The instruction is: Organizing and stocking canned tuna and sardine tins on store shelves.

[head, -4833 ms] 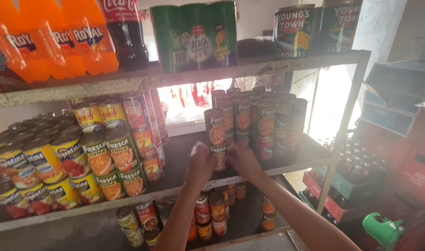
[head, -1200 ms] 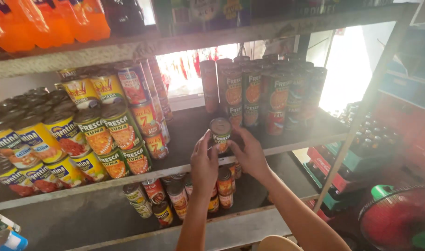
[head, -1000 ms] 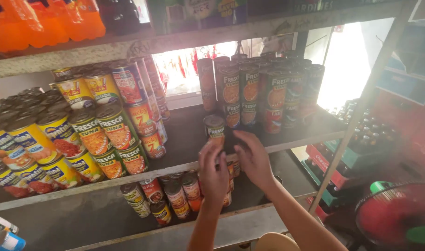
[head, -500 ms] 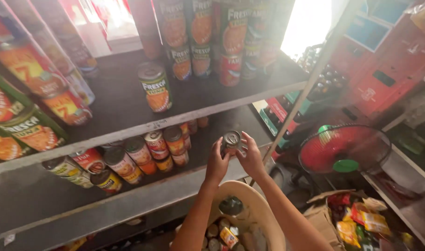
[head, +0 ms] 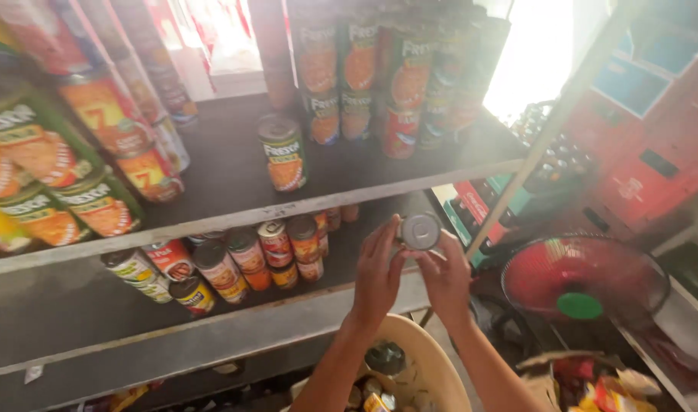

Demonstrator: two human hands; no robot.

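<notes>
My left hand and my right hand both grip one small tin can, its silver end turned up toward me. I hold it in front of the lower shelf, below the middle shelf's edge. A single green-labelled can stands alone near that edge, above my hands. Below my wrists is a cream round basin holding several more cans.
Stacked cans fill the back of the middle shelf; more cans stand at the left. Small tins line the lower shelf. A red fan stands at the right, beside a red crate and a metal upright.
Earlier both hands set a can on the middle shelf and let it go. My view then dropped, and my hands now hold another can lower down, over the basin.
</notes>
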